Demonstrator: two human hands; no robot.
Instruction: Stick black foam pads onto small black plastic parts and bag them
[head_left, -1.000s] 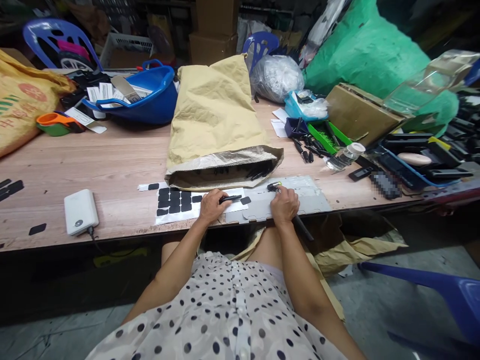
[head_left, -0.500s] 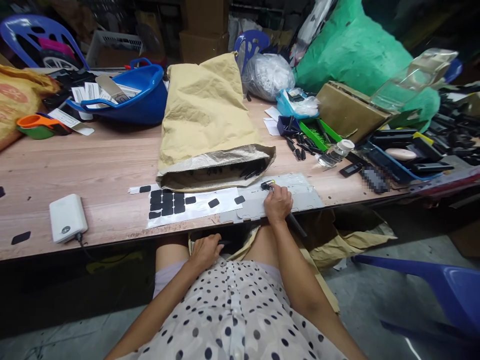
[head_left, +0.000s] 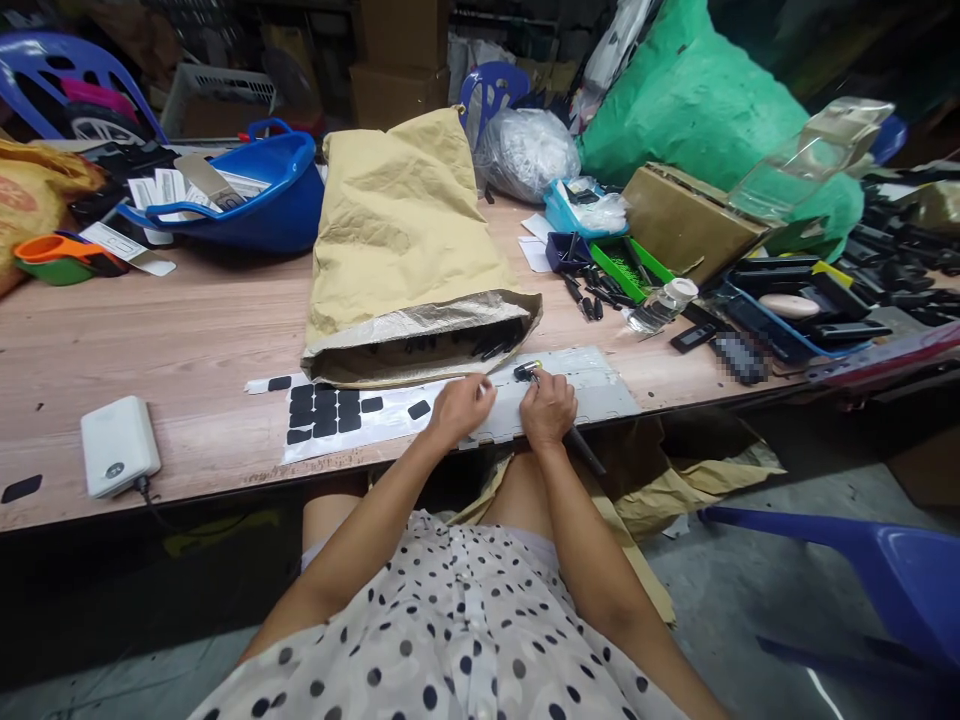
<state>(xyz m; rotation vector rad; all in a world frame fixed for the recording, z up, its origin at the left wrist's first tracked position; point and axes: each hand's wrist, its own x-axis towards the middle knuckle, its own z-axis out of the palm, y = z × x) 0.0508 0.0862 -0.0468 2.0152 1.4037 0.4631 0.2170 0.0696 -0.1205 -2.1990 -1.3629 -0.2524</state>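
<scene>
My right hand (head_left: pixel 550 408) is closed around a long black-handled tool (head_left: pixel 587 452), whose lower end sticks out past the table edge. A small black piece with a yellowish-green end (head_left: pixel 526 370) lies at its fingertips, above a grey board (head_left: pixel 600 385); whether it joins the tool is hidden. My left hand (head_left: pixel 459 408) is closed beside it, at the right end of a white sheet (head_left: pixel 397 425) with black rounded stickers (head_left: pixel 325 411). What its fingers hold, if anything, does not show clearly.
A large tan paper sack (head_left: pixel 409 220) lies with its mouth towards me, dark pieces inside. A white charger-like box (head_left: pixel 120 445) sits left, a blue basin (head_left: pixel 247 215) behind it. To the right are a green tray (head_left: pixel 630 268), a bottle (head_left: pixel 660 308) and a blue tray (head_left: pixel 765 315).
My left hand has come up from below the table edge onto the sheet and board. My right hand keeps its grip on the tool. The view has shifted slightly.
</scene>
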